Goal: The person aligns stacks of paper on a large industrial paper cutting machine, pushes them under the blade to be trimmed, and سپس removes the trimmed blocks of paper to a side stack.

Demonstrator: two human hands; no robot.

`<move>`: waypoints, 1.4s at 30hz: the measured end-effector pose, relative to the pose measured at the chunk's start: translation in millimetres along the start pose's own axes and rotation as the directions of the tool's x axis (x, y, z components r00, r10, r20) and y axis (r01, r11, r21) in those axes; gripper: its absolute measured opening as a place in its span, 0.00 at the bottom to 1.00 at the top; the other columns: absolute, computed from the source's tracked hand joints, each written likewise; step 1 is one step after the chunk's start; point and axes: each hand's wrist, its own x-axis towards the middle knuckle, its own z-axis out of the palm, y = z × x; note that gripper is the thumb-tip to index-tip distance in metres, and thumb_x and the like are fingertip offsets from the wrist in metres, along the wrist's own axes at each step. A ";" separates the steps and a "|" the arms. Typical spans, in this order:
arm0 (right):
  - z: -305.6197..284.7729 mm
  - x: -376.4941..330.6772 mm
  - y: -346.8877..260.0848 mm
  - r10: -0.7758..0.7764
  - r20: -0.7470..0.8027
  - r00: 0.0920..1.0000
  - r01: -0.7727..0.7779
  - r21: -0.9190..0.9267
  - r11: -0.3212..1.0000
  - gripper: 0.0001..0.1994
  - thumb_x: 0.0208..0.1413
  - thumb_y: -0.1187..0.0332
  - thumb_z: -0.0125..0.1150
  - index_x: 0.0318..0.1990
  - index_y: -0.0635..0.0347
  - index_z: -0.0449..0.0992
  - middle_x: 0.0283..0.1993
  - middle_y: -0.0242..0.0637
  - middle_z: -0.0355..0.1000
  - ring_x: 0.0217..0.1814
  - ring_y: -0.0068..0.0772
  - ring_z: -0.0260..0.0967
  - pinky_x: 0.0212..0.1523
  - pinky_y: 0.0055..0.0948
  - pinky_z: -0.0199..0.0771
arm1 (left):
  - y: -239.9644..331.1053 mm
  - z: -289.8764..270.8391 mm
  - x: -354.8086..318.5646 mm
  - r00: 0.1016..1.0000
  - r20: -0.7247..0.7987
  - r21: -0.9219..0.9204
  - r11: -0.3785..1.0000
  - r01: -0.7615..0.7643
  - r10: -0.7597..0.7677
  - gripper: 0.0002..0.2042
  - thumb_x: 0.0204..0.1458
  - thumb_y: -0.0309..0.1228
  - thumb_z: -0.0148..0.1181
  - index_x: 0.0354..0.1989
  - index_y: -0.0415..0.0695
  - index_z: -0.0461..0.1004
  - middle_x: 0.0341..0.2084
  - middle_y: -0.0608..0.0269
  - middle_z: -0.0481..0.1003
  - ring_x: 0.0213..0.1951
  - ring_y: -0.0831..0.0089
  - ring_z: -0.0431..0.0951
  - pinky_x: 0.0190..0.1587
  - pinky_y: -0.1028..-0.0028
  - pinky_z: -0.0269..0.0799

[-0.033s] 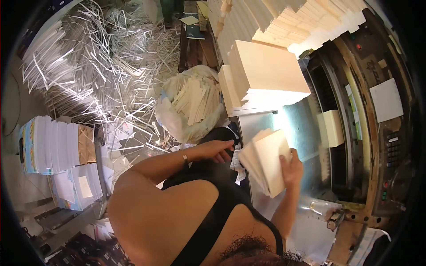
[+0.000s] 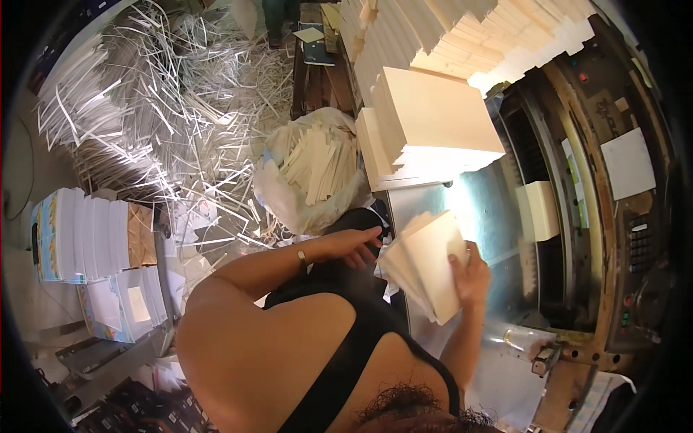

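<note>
My right hand (image 2: 471,274) grips the right edge of a thick stack of cream paper (image 2: 427,270), which is fanned out and tilted over the metal table (image 2: 415,198). Its thumb lies on top, and the fingers under the stack are partly hidden. To the left of that stack, my left hand (image 2: 354,247) hangs open over my dark clothing with its fingers loosely apart, holding nothing. A taller block of cream paper (image 2: 447,108) stands just beyond on the table. Deeper in the machine at the right, a small cream block (image 2: 541,209) rests against the dark slot.
A plastic bag (image 2: 278,195) of paper offcuts sits left of the table, beside a big heap of shredded strips (image 2: 180,94). Stacked books (image 2: 86,234) stand at far left. High cream piles (image 2: 498,36) fill the back. A control panel (image 2: 639,245) runs along the right.
My right hand and the paper stack in it have shifted slightly left, and the stack's lower left sheets are spread a little wider. My left hand has stayed in place.
</note>
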 end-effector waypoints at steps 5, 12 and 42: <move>6.9 -8.3 -24.9 -0.346 0.019 0.938 0.335 0.201 0.920 0.26 0.55 0.55 0.71 0.58 0.58 0.76 0.40 0.53 0.82 0.42 0.62 0.79 0.44 0.49 0.79 | 18.8 7.1 -10.1 0.961 0.277 -0.012 1.000 -0.013 0.016 0.41 0.65 0.68 0.42 0.70 0.42 0.66 0.53 0.50 0.80 0.47 0.65 0.83 0.48 0.65 0.80; 9.0 -28.6 -1.1 -0.403 -0.304 0.863 0.421 -0.008 0.907 0.32 0.55 0.56 0.71 0.63 0.67 0.74 0.56 0.53 0.78 0.63 0.59 0.73 0.62 0.48 0.70 | 37.0 39.4 -36.0 0.936 0.158 0.361 0.864 -0.352 0.316 0.36 0.57 0.44 0.72 0.68 0.38 0.63 0.59 0.55 0.75 0.57 0.68 0.77 0.61 0.67 0.73; 37.7 -142.5 46.8 0.464 -0.549 0.695 0.390 0.830 0.398 0.58 0.44 0.40 0.75 0.75 0.72 0.57 0.65 0.50 0.68 0.68 0.43 0.67 0.70 0.43 0.62 | 80.3 134.7 68.8 0.553 0.419 0.004 0.607 -0.795 0.721 0.57 0.52 0.60 0.71 0.80 0.41 0.43 0.70 0.52 0.62 0.70 0.64 0.62 0.73 0.61 0.56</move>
